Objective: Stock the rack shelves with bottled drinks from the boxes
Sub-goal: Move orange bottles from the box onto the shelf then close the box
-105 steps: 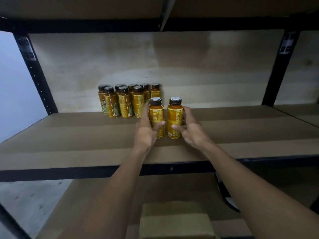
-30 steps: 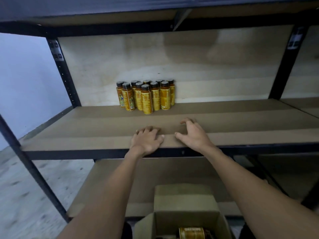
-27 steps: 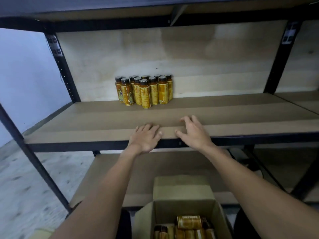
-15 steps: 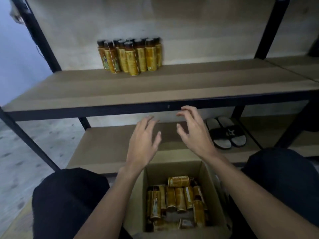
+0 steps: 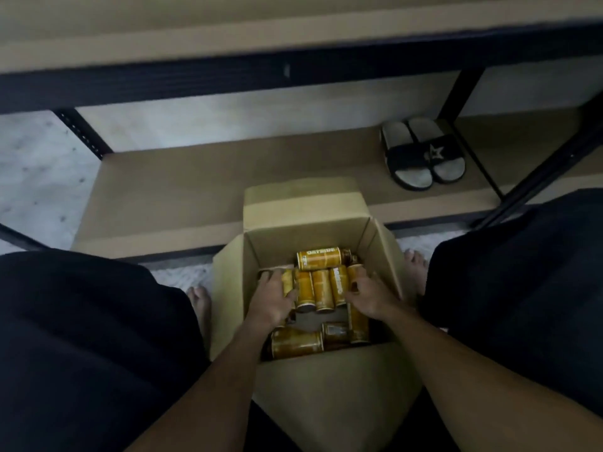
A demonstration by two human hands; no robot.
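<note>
Head view. An open cardboard box (image 5: 293, 243) stands on the floor between the person's knees, its flaps folded outward, just in front of the rack's lower shelf (image 5: 195, 177). Inside it lie the bottles (image 5: 321, 290), yellow-labelled with dark caps. Several lie side by side in a row. One lies crosswise (image 5: 321, 257) against the far wall. Others lie loose at the near end (image 5: 297, 344).

Both hands are down in the box.

- The left hand (image 5: 272, 300) is curled round the leftmost bottle (image 5: 287, 283) of the row, thumb on its inner side.
- The right hand (image 5: 372, 300) lies over the rightmost bottle (image 5: 359, 321), fingertips on its upper part. Motion blur prevents a finding on whether this hand has grasped it.

Other items noted:

- A pair of dark slide sandals (image 5: 421, 154) sits on the lower shelf, to the right and behind the box.
- The dark front rail of the shelf above (image 5: 228, 79) crosses the top of the frame.
- Bare toes show either side of the box, left (image 5: 200, 301) and right (image 5: 414, 262).
- Dark clothing (image 5: 81, 337) covers both knees.
</note>
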